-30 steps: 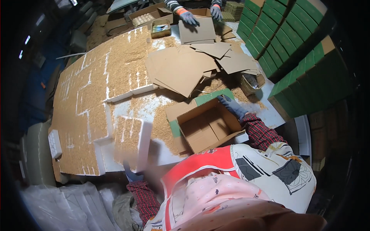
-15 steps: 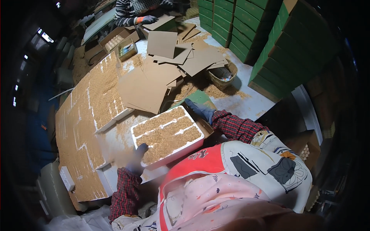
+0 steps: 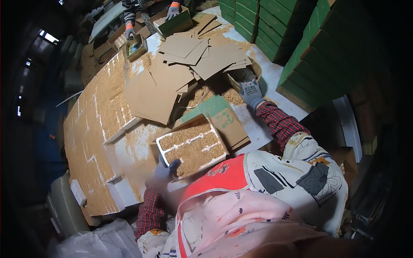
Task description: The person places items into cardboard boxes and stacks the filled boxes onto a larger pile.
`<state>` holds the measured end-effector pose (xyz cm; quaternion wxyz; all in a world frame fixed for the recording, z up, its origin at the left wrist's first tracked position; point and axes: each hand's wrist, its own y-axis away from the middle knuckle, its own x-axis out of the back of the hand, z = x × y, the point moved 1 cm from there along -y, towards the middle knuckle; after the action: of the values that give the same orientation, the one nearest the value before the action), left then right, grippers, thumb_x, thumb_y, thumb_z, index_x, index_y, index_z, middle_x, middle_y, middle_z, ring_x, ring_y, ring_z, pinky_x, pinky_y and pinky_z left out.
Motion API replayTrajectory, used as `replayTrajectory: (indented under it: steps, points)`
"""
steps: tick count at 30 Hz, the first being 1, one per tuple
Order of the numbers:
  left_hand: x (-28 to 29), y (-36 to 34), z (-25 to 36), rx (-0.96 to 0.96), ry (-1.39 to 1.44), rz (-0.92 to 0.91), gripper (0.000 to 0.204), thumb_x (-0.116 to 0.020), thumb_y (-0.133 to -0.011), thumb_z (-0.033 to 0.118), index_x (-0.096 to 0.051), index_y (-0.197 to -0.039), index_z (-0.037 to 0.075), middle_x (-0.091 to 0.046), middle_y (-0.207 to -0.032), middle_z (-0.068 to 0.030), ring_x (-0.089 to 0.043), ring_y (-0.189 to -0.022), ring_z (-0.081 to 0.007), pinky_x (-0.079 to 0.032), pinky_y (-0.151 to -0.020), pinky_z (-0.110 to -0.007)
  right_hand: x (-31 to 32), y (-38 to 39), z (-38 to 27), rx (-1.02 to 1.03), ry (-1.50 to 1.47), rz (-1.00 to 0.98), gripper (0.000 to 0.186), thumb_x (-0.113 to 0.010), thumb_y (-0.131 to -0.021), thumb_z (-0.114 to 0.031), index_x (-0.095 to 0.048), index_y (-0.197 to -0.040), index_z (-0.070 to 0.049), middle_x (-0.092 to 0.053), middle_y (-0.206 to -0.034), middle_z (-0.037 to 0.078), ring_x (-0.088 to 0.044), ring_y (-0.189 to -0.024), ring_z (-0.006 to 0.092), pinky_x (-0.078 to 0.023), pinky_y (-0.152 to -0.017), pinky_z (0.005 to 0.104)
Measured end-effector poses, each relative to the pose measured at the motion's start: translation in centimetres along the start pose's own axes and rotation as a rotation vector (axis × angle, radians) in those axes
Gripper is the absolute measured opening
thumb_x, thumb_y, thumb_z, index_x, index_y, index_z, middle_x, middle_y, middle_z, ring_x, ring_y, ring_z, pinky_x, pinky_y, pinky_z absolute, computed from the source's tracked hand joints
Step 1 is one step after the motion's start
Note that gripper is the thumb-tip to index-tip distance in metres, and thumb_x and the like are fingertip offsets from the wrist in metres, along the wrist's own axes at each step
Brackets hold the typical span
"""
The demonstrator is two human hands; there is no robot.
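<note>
Stacking high at far right, green cartons (image 3: 327,47); brown card sheets (image 3: 193,56) heaped mid-table. Flat green box (image 3: 219,116) lies just beyond the tray (image 3: 191,146). Tray is white, full of tan material, long axis running left-near to right-far. Left hand (image 3: 165,170) clamped on its near corner. Right hand (image 3: 251,92) spread open on the table.

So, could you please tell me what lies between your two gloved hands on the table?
In the head view, the white tray of brown grain and the green-topped box beneath it lie between the left hand and the right hand.
</note>
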<state>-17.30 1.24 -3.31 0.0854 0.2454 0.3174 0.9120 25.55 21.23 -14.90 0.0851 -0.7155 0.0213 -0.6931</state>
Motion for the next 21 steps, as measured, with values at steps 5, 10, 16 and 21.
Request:
replayTrajectory:
  steps: [5, 10, 16, 21]
  points:
    - [-3.5, -2.3, -1.6, 0.188, -0.804, 0.322, 0.094, -0.065, -0.081, 0.044, -0.009, -0.148, 0.008, -0.063, -0.106, -0.0251, -0.062, -0.095, -0.0389, -0.049, -0.081, -0.046, 2.4, 0.4, 3.1, -0.142, -0.191, -0.404, 0.049, -0.05, -0.085, -0.053, -0.065, -0.106, -0.011, -0.066, -0.103, 0.015, -0.063, -0.096, 0.0305, -0.048, -0.081, 0.0442]
    - [-4.3, -7.4, -4.0, 0.266, -0.976, 0.077, 0.058, -0.058, -0.085, 0.043, -0.051, -0.126, 0.002, -0.064, -0.107, -0.0201, -0.064, -0.097, -0.0336, -0.051, -0.083, -0.042, -2.1, -3.1, 3.0, -0.221, -0.077, -0.476, 0.048, -0.064, -0.075, -0.047, -0.063, -0.099, -0.006, -0.063, -0.104, 0.019, -0.06, -0.1, 0.0363, -0.046, -0.085, 0.0481]
    - [0.7, -4.7, 7.0, -0.397, -0.616, 0.378, 0.048, -0.061, -0.084, 0.043, -0.058, -0.118, 0.009, -0.068, -0.099, -0.0135, -0.065, -0.093, -0.0304, -0.049, -0.085, -0.041, 0.0, -0.5, 4.7, -0.287, -0.282, -0.19, 0.038, -0.059, -0.08, -0.035, -0.063, -0.113, -0.016, -0.063, -0.107, 0.013, -0.06, -0.099, 0.0313, -0.047, -0.084, 0.0447]
    - [3.9, -17.5, 9.1, -0.34, -0.881, 0.415, 0.099, -0.068, -0.073, 0.056, -0.022, -0.145, 0.008, -0.038, -0.14, -0.0212, -0.04, -0.126, -0.0365, -0.036, -0.101, -0.045, -0.6, 0.9, 3.8, -0.182, -0.276, -0.033, 0.036, -0.058, -0.081, -0.023, -0.06, -0.116, -0.015, -0.057, -0.123, 0.013, -0.054, -0.112, 0.034, -0.044, -0.092, 0.0419]
